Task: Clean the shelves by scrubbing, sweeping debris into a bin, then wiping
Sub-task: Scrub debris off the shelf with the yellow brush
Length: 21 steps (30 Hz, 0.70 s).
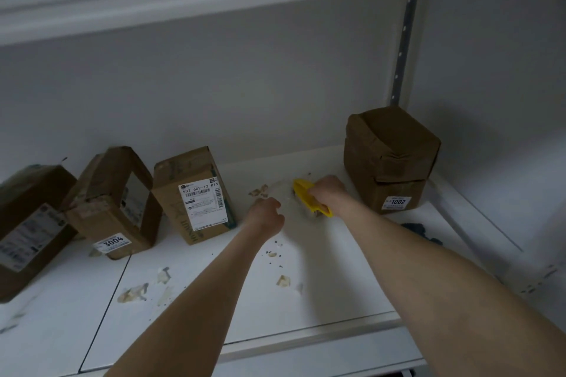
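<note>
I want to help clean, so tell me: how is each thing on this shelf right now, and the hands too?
yellow brush: gripped, held against the shelf.
right hand: grips the yellow brush.
left hand: fingers curled; unclear if holding anything.
shelf: dirty, not yet swept.
paper scraps: scattered loose.
box 3004: dented, tilted.
box 1002: closed, crumpled, upright.
box 502 602-12 815: closed, standing on end.

Yellow brush (pixel 301 187), centre right: smooth, slightly glossy plastic. White shelf board (pixel 337 269): smooth, matt. Boxes (pixel 171 180) along the back: creased brown cardboard, paper labels (pixel 202 202). Upper right, grey metal upright (pixel 403 49).
</note>
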### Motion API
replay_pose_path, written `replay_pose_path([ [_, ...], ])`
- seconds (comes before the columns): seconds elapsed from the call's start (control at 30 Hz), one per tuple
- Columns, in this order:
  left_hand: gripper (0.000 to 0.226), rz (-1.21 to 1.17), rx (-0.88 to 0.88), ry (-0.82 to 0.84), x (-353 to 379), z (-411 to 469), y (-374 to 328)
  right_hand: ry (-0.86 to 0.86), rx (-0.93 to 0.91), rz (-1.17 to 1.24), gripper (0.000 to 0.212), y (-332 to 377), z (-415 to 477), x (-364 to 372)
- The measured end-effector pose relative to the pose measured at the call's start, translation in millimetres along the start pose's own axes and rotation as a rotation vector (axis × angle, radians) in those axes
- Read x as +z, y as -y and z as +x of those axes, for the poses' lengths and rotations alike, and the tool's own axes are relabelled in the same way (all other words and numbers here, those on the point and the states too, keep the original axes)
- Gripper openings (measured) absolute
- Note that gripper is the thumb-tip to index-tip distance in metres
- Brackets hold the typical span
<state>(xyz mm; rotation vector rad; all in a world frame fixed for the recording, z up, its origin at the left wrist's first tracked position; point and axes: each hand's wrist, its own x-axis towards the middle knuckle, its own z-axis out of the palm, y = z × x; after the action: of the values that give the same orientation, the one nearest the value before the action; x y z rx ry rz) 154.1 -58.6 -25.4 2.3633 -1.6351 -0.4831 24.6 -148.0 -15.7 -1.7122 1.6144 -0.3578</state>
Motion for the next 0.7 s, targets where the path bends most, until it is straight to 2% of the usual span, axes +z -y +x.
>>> replay_pose_path([
  [0.1,0.044,0.006,-0.008,0.007,-2.0,0.5,-3.9,-0.022,0.016,-0.018,0.021,-10.2,-0.2,-5.6],
  [0.2,0.045,0.006,-0.010,0.032,-3.7,-1.4,-10.8,-0.078,0.002,-0.121,0.038,-18.4,-1.4,-6.5],
  [0.37,0.045,-0.018,0.000,0.051,-1.6,1.7,-19.7,-0.087,-0.047,-0.235,0.039,-23.2,2.1,-6.6],
  [0.53,0.045,-0.020,0.019,0.044,-4.7,8.2,-15.5,-0.202,-0.082,-0.064,0.037,-13.3,18.9,-11.5],
  [0.7,0.046,-0.035,0.034,-0.001,-11.2,20.7,-5.2,-0.199,-0.053,0.044,0.048,-14.2,54.6,-9.5],
])
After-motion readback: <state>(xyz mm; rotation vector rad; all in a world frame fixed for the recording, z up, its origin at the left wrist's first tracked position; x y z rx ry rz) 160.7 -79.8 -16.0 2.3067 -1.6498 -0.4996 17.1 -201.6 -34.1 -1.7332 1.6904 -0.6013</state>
